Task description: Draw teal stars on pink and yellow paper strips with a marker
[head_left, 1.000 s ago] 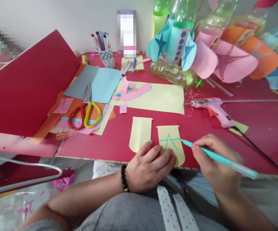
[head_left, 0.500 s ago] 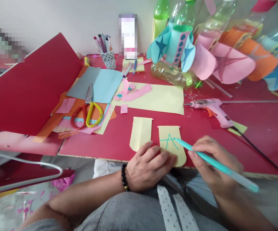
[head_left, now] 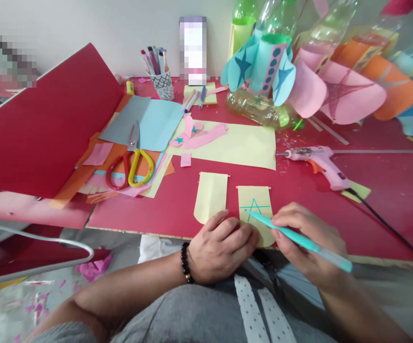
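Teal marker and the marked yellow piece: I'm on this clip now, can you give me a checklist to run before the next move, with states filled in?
1. Teal marker gripped in the right hand: ok.
2. Left hand resting on the marked yellow piece: ok.
3. Marker tip touching the paper: cannot tell; it is over the piece.
4. Teal drawing fully in view: not ok, the marker crosses it.
5. Glue gun apart from both hands: ok.
6. Scissors apart from both hands: ok.

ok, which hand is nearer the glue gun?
Right. The right hand, holding the teal pen, is just below the glue gun in view. The left hand is farther left, resting on the marked yellow cutout.
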The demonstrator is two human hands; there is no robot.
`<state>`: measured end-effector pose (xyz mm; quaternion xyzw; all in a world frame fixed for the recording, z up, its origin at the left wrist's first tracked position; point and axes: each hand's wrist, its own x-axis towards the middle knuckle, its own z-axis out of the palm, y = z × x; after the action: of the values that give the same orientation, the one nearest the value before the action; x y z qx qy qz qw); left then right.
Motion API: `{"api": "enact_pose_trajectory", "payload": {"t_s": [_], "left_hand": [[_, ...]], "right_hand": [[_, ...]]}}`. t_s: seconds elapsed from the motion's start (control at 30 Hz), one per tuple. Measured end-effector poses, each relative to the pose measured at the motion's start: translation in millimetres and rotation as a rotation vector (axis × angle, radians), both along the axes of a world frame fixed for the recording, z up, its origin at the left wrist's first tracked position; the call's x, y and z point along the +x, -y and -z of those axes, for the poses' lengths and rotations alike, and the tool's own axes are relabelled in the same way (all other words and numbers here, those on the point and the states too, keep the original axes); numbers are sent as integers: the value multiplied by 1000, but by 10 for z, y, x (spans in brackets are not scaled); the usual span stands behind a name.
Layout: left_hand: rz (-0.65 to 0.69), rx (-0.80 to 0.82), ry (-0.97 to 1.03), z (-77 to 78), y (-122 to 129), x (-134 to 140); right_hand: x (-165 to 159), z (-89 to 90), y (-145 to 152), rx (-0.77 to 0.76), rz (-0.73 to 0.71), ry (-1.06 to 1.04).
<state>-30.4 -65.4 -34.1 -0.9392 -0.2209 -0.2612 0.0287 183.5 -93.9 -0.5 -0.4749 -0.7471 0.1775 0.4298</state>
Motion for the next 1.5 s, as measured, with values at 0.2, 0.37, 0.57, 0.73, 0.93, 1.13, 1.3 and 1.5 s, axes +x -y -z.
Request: {"api": "enact_pose_trajectory", "payload": {"t_s": [0.2,0.37,0.57,0.73,0.93,1.13,1.3,1.5], "left_hand": [[6,-4,13,3,-5,6],[14,-2,22,-3,-13,6],[16,-13,14,4,-15,2],[13,-17,4,-6,-10,-2],[10,-25,-14,-22,-7,-6],[0,-27,-25,-14,-5,-1],[8,-30,-17,-15,-8,-1],[3,-36,-18,-21,-9,1]], "right_hand": [[-21,1,-39,-10,-36,24],[-24,10,-36,-31,-35,29],[-26,0,-35,-52,-26,26],[-5,-8,-1,-33,-9,-13],[41,-30,51,-24,12,-67],[72,-75,78,-25,30,-90],[95,-93,96,-31,43,-116],[135,-117,122,-31,37,-127]]}}
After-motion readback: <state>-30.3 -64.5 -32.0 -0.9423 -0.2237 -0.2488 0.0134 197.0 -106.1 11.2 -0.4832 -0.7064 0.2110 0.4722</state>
